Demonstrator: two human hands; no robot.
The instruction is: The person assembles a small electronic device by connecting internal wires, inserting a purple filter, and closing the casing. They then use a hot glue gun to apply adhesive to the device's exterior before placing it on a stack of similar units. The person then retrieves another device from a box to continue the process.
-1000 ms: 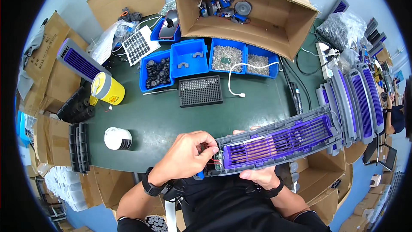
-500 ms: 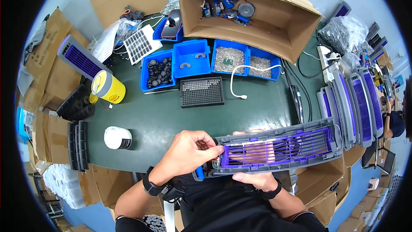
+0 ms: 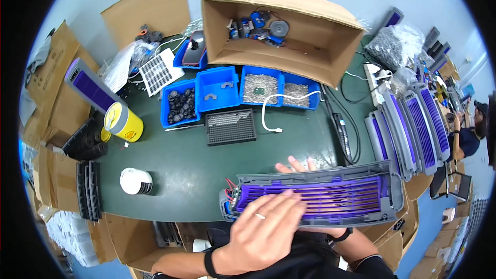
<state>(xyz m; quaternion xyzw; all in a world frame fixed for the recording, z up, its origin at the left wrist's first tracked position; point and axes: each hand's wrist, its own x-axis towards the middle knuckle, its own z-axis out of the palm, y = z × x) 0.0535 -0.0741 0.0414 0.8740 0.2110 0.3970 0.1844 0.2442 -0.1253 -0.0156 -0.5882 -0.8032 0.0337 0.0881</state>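
A long grey fan housing [image 3: 320, 221] with a purple slatted grille [image 3: 356, 196] lies lengthwise before me, its inner side up. My right hand [image 3: 296, 165] supports it from beneath. Those fingertips stick out past the far edge, and the rest of the hand shows only through the slats. My left hand [image 3: 266, 232] is open, with straight fingers over the grille's left part; whether they touch it I cannot tell. At the housing's left end are a small circuit board [image 3: 233, 195], loose red wires [image 3: 229, 185] and a blue part [image 3: 226, 206].
Blue bins [image 3: 198, 119] of black round parts and screws stand mid-table behind a black screw tray [image 3: 231, 128]. A white tub [image 3: 136, 181] and yellow canister [image 3: 125, 123] are left. Finished-looking fan units [image 3: 421, 129] lean at right, beside a power strip [image 3: 375, 81]. A carton [image 3: 289, 0] stands behind.
My left hand has let go of the housing's left end and moved over the grille with fingers outstretched. The housing sits lower and further left in view. The right hand's fingers now show past its far edge.
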